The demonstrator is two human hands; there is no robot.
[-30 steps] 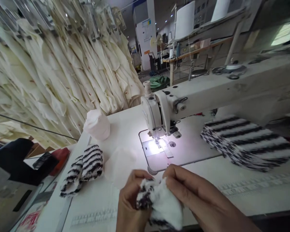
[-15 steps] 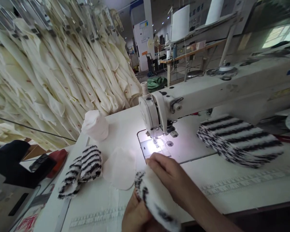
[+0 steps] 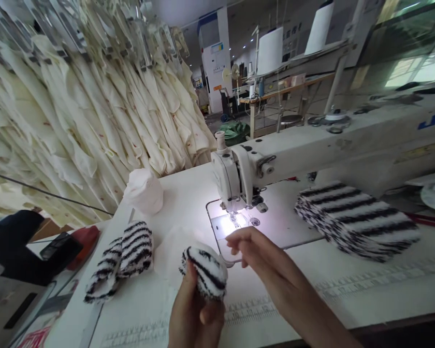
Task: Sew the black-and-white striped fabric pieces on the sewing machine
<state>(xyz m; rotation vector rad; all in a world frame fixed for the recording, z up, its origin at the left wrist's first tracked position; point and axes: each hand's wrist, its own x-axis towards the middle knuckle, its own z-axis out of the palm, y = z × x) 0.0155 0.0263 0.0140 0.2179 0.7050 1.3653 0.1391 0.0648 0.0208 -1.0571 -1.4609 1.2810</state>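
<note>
Cream garments hang in a dense row behind and left of the machine, which stands on a white surface lit brightly beneath its needle. In front of the machine, my left hand grips the striped piece, thumb against its side, while my right hand holds nothing, fingers loosely bent, just right of that piece. Left of the machine sit a white bundle and striped cloth; right of its needle lies a striped stack.
</note>
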